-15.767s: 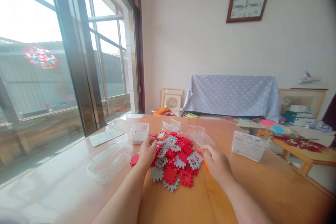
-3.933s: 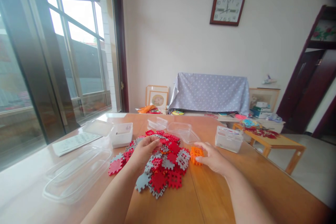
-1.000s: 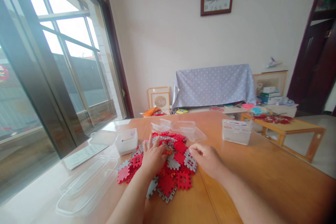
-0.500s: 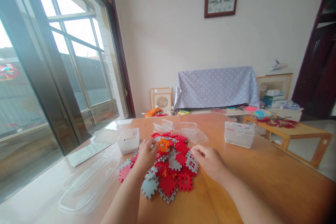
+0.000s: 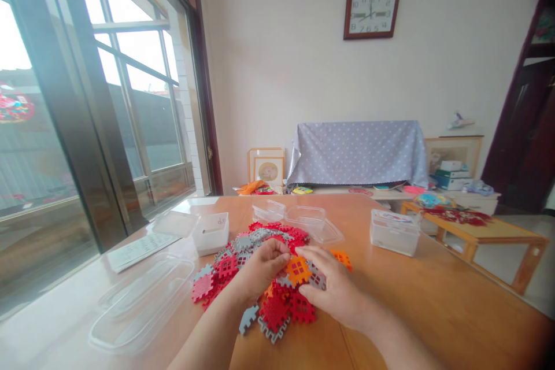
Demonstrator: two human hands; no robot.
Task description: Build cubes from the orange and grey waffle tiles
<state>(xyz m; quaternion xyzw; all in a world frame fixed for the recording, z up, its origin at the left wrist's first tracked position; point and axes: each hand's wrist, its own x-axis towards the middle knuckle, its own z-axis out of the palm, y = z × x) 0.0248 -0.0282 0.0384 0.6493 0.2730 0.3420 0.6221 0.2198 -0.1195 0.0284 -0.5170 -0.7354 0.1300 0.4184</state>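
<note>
My left hand [image 5: 266,269] is closed, thumb and fingers pinched at the left edge of an orange interlocking tile [image 5: 299,270] with square holes. My right hand [image 5: 333,283] is open around the tile's right side, fingers above and thumb below; whether it touches the tile I cannot tell. Under both hands lies a heap of red tiles [image 5: 275,313] and grey tiles [image 5: 260,235] with notched edges. Another orange tile [image 5: 342,259] shows just beyond my right hand's knuckles. A grey tile [image 5: 318,278] is partly hidden behind my right fingers.
On the wooden table [image 5: 390,312] stand a white tub [image 5: 210,235], clear containers [image 5: 306,219] and a lidded box [image 5: 394,234]. Clear lids [image 5: 143,306] and a paper sheet [image 5: 141,250] lie at the left. A low table [image 5: 498,231] stands beyond the right edge.
My hands have come together over the heap, the right moving left and its fingers spreading. An orange tile is now between them, and another orange tile shows at the right.
</note>
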